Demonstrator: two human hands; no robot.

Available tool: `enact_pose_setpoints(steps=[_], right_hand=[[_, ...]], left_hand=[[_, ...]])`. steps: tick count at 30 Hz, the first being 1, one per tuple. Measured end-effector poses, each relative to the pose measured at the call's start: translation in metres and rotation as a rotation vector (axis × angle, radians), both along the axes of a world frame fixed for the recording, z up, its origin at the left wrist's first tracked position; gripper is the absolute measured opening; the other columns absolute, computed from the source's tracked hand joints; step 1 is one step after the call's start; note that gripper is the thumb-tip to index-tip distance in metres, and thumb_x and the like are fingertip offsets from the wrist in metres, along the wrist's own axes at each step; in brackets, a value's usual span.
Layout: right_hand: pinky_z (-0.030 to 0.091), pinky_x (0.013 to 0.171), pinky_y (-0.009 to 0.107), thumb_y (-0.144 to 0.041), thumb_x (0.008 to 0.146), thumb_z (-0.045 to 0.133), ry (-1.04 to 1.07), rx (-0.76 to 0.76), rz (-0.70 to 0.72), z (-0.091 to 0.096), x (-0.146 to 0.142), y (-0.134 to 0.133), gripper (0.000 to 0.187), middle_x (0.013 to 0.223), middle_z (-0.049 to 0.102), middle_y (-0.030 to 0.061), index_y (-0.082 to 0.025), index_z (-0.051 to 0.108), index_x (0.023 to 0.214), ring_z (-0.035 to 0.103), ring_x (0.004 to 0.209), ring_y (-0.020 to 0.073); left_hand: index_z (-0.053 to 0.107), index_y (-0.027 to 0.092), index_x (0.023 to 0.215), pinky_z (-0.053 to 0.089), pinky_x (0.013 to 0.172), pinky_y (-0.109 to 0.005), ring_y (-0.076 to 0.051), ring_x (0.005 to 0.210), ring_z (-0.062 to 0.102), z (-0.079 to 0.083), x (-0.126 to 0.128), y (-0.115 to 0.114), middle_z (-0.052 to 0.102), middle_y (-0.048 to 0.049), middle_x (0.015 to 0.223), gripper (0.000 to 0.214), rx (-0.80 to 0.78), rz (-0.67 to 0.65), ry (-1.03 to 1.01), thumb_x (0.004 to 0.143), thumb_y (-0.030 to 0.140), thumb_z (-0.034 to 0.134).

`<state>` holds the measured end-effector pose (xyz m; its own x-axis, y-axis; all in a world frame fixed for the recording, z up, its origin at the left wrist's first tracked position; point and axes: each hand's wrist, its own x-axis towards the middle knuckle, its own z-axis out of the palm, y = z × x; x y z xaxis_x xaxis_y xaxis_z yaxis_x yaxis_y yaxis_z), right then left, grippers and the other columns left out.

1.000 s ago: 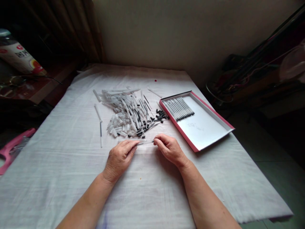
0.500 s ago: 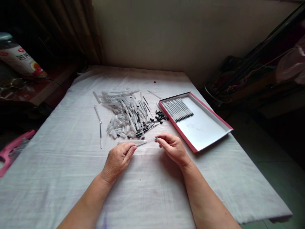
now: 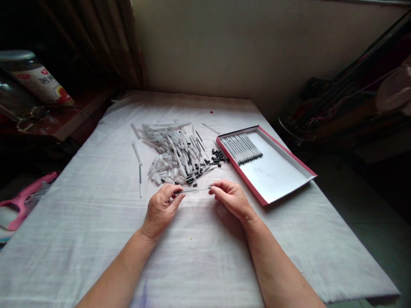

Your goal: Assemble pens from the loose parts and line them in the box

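A slim, clear pen tube (image 3: pixel 196 189) is held above the near side of the pile, lying almost level between the two hands. The thumb and forefinger of the left hand (image 3: pixel 159 210) are clamped on its left end. The right hand (image 3: pixel 231 200) pinches its right end between thumb and fingertips. Whether a refill is inside, I cannot tell.

To the right of the pile stands a shallow tray (image 3: pixel 243 181) with pinkish-red outer sides and a white inside. In its far left part, finished pens (image 3: pixel 242 148) lie side by side in one row, their black ends toward the near side. Near these ends, the white bottom carries small dark marks (image 3: pixel 263 172).

Just beyond the hands, white caps (image 3: pixel 157 164) and black plugs (image 3: pixel 218 155) lie loose. A pale cloth (image 3: pixel 96 218) with creases covers the table, and far on it lies a small red piece (image 3: pixel 211 112).

At the left, a brown side table (image 3: pixel 81 122) bears a labelled jar (image 3: pixel 48 81) and eyeglasses (image 3: pixel 32 119). Behind are a dark curtain (image 3: pixel 96 42) and a plain wall (image 3: pixel 208 51).
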<state>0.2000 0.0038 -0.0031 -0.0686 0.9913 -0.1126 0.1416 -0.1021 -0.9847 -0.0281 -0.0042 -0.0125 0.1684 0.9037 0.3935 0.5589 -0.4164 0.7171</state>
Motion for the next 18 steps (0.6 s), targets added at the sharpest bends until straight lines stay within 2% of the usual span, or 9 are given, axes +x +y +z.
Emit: enact_pose_setpoints(steps=[5, 8, 10, 13, 16, 18], right_hand=[[0.049, 0.061, 0.026, -0.039, 0.077, 0.064, -0.011, 0.014, 0.010, -0.004, 0.001, 0.000, 0.025, 0.075, 0.070, 0.0049, -0.016, 0.069, 0.083, 0.058, 0.061, 0.0127], [0.050, 0.062, 0.026, -0.037, 0.079, 0.065, -0.086, 0.148, 0.058, -0.006, -0.002, -0.003, 0.037, 0.099, 0.069, 0.0084, -0.018, 0.068, 0.110, 0.062, 0.073, 0.0143], [0.050, 0.064, 0.025, -0.033, 0.080, 0.066, -0.214, 0.276, 0.149, -0.007, -0.006, -0.007, 0.040, 0.108, 0.067, 0.0081, -0.022, 0.066, 0.119, 0.063, 0.075, 0.0136], [0.050, 0.069, 0.025, -0.028, 0.086, 0.062, -0.436, 0.410, 0.261, -0.009, -0.012, -0.010, 0.025, 0.091, 0.068, 0.0048, -0.023, 0.072, 0.108, 0.063, 0.071, 0.0131], [0.050, 0.071, 0.026, -0.025, 0.089, 0.058, -0.531, 0.462, 0.230, -0.010, -0.010, -0.010, 0.020, 0.082, 0.070, 0.0044, -0.022, 0.074, 0.100, 0.065, 0.073, 0.0158], [0.051, 0.074, 0.028, -0.025, 0.088, 0.057, -0.537, 0.478, 0.161, -0.011, -0.006, -0.008, 0.019, 0.086, 0.072, 0.0055, -0.022, 0.073, 0.097, 0.067, 0.078, 0.0178]], left_hand=[[0.065, 0.020, 0.090, 0.050, 0.061, -0.022, -0.012, 0.066, 0.059, -0.001, 0.000, 0.001, 0.065, -0.0017, 0.082, 0.008, 0.024, -0.002, -0.021, 0.087, 0.026, 0.060], [0.065, 0.019, 0.090, 0.050, 0.062, -0.022, -0.011, 0.064, 0.059, -0.002, 0.000, 0.000, 0.065, -0.0009, 0.080, 0.009, 0.015, -0.052, 0.003, 0.087, 0.027, 0.061], [0.065, 0.020, 0.092, 0.050, 0.064, -0.023, -0.012, 0.065, 0.060, -0.003, 0.002, -0.001, 0.065, -0.0010, 0.081, 0.010, 0.013, -0.106, 0.046, 0.088, 0.028, 0.060], [0.065, 0.020, 0.094, 0.050, 0.064, -0.023, -0.012, 0.066, 0.060, -0.003, 0.002, -0.001, 0.065, -0.0012, 0.080, 0.013, 0.034, -0.150, 0.107, 0.090, 0.030, 0.058], [0.063, 0.021, 0.102, 0.051, 0.072, -0.027, -0.017, 0.081, 0.064, -0.002, -0.009, 0.005, 0.068, -0.0050, 0.094, 0.019, 0.127, -0.052, 0.142, 0.091, 0.034, 0.057], [0.062, 0.020, 0.108, 0.049, 0.086, -0.033, -0.022, 0.099, 0.062, 0.000, -0.022, 0.011, 0.067, -0.0089, 0.107, 0.025, 0.206, 0.169, 0.204, 0.091, 0.037, 0.055]])
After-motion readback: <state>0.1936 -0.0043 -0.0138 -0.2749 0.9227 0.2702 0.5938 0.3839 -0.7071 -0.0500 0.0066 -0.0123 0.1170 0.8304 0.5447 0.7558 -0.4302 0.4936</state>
